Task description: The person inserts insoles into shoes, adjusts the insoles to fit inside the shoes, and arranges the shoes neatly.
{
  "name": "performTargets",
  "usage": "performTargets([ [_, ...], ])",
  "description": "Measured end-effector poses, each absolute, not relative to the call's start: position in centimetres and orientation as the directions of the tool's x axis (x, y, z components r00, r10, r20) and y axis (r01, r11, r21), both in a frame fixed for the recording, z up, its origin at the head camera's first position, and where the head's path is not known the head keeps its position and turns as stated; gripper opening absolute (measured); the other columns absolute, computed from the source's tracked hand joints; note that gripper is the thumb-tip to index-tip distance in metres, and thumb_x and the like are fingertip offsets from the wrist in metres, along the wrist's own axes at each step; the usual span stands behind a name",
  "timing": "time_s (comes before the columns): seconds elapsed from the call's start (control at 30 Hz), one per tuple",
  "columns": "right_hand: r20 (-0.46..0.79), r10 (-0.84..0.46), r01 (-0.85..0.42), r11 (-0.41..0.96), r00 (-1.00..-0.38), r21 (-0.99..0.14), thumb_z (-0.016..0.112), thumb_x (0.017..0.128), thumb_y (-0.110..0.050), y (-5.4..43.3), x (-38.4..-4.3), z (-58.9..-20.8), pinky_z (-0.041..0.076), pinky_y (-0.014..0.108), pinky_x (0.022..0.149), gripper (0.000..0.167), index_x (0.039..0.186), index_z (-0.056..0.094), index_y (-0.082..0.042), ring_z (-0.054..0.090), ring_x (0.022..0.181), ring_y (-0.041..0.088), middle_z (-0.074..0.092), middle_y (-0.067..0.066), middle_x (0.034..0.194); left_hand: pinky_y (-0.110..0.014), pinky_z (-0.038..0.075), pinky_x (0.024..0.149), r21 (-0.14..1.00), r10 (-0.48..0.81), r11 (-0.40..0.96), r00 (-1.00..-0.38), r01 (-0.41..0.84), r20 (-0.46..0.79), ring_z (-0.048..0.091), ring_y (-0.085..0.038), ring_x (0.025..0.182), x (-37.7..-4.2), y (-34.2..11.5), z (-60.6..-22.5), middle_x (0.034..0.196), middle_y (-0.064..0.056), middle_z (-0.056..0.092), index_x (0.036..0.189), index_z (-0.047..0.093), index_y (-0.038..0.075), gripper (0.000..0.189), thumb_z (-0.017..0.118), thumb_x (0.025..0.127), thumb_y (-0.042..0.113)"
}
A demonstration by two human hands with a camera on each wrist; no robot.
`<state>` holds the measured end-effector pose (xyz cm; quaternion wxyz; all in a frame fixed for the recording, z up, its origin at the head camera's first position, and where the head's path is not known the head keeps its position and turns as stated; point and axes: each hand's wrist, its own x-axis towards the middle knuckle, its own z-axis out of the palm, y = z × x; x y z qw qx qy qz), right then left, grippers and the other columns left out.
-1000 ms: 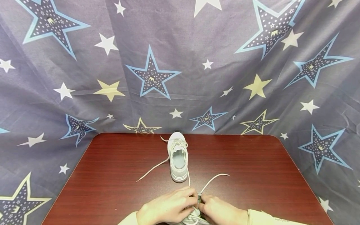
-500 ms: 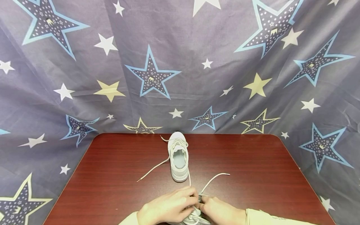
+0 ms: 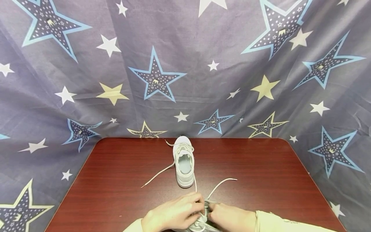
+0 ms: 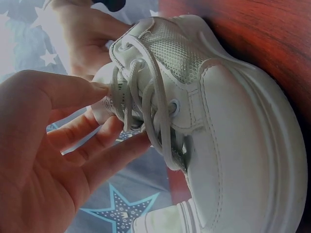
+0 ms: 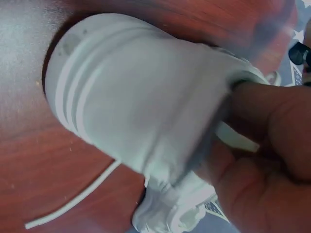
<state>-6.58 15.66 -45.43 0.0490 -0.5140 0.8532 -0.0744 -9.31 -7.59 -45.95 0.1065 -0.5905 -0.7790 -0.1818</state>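
A white lace-up sneaker (image 4: 238,141) lies at the near edge of the table, mostly covered by the hands in the head view. My left hand (image 3: 176,211) pinches its tongue (image 4: 101,106), thumb on one side and fingers on the other, beside the loose laces (image 4: 160,97). At the sneaker's collar is my right hand (image 3: 232,217); in the right wrist view its fingers reach into the opening behind the heel (image 5: 121,87), and their tips are hidden inside. Whether they grip anything there cannot be seen.
A second white sneaker (image 3: 182,178) stands further back on the red-brown table (image 3: 246,161), toe toward the star-patterned cloth (image 3: 197,64). One loose lace (image 3: 157,174) trails left from it. Another lace end (image 3: 221,183) curves out to the right near my right hand.
My right hand has shifted slightly to the right at the shoe opening, and its fingertips have gone out of sight. The left hand stays on the tongue.
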Motion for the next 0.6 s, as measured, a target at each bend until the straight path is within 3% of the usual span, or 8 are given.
performTargets([
  [0.17,-0.037,-0.878,-0.868,0.478,-0.477,-0.137,0.078,0.081,-0.007,16.0,-6.3,-44.4,0.031,0.01,0.051,0.017,0.078,0.069,-0.022,0.041,0.062,-0.009,0.06,-0.015,0.077,-0.013,0.042,0.082,0.16,0.882,0.239,-0.283,0.958,0.377,0.052,-0.004,0.087,-9.2,-7.6,-45.9,0.095,0.008,0.055,0.091,0.065,0.019,0.01,0.073,0.091,0.013],
  [0.4,0.036,-0.903,-0.902,0.424,-0.427,-0.078,0.082,0.076,-0.009,16.3,-6.3,-43.4,0.026,0.01,0.055,0.02,0.079,0.068,-0.024,0.039,0.066,-0.007,0.056,-0.015,0.078,-0.012,0.042,0.082,0.168,0.884,0.241,-0.288,0.956,0.368,0.052,-0.003,0.087,-9.2,-7.7,-45.9,0.095,0.008,0.054,0.092,0.065,0.019,0.009,0.073,0.092,0.013],
  [0.6,-0.055,-0.874,-0.874,0.485,-0.484,-0.02,0.079,0.078,-0.014,16.2,-5.7,-42.9,0.028,0.013,0.049,0.016,0.075,0.067,-0.025,0.04,0.059,-0.006,0.058,-0.014,0.074,-0.013,0.043,0.082,0.162,0.883,0.248,-0.292,0.955,0.368,0.051,-0.003,0.086,-9.2,-7.7,-45.8,0.095,0.009,0.054,0.09,0.064,0.019,0.01,0.073,0.091,0.013],
])
